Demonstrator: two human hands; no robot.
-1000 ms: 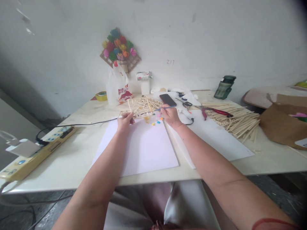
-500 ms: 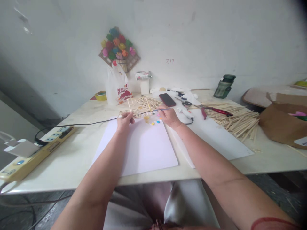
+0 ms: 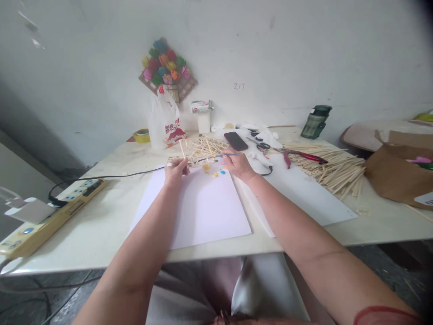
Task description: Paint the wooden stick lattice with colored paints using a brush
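Observation:
My left hand (image 3: 176, 169) is closed round a thin light wooden stick (image 3: 183, 149) that points up, above the far left edge of a white sheet (image 3: 209, 207). In my right hand (image 3: 237, 163), a thin blue-grey brush (image 3: 225, 155) is pinched, its tip pointing left. Between the hands, small dabs of paint lie at the sheet's far edge, among them a yellow one (image 3: 215, 174) and a blue one (image 3: 223, 172). A lattice of wooden sticks (image 3: 203, 145) lies just beyond the hands.
A phone (image 3: 236, 141), scissors (image 3: 262, 145), a white glue gun (image 3: 260, 159), red-handled pliers (image 3: 311, 157) and a pile of sticks (image 3: 338, 174) lie to the right. A power strip (image 3: 67, 205) sits at left, its black cable crossing the table. A plastic bag (image 3: 164, 122) stands behind.

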